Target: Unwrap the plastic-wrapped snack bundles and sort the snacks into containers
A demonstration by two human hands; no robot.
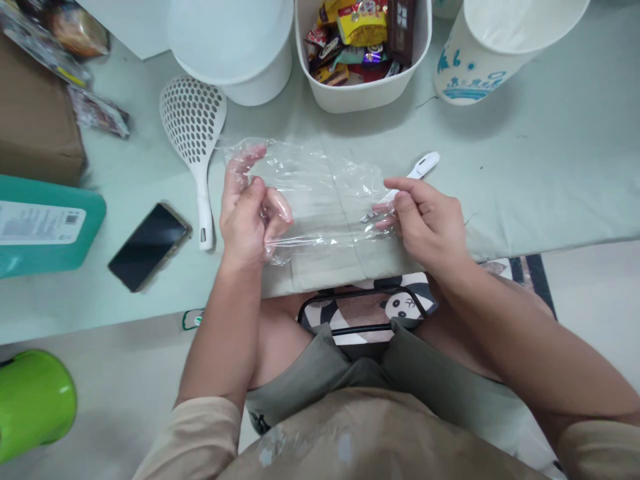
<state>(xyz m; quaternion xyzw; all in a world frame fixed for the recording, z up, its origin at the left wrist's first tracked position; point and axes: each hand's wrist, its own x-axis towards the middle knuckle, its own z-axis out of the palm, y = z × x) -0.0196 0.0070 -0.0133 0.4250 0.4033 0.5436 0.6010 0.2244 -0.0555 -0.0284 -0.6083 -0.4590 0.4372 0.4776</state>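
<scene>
A clear plastic bag is stretched between my two hands above the near edge of the table. My left hand grips its left end, with film lying over the curled fingers. At the other end, my right hand pinches the film between thumb and fingers. Partly behind the bag and the right fingers lies a white utility knife; its lower end shows through the film. A white slotted skimmer rests flat to the left of my left hand.
A black phone and a teal bottle lie at the left, near a cardboard box. Along the back stand a white tub, a bin of wrapped snacks and a paper bucket. A green bin is on the floor.
</scene>
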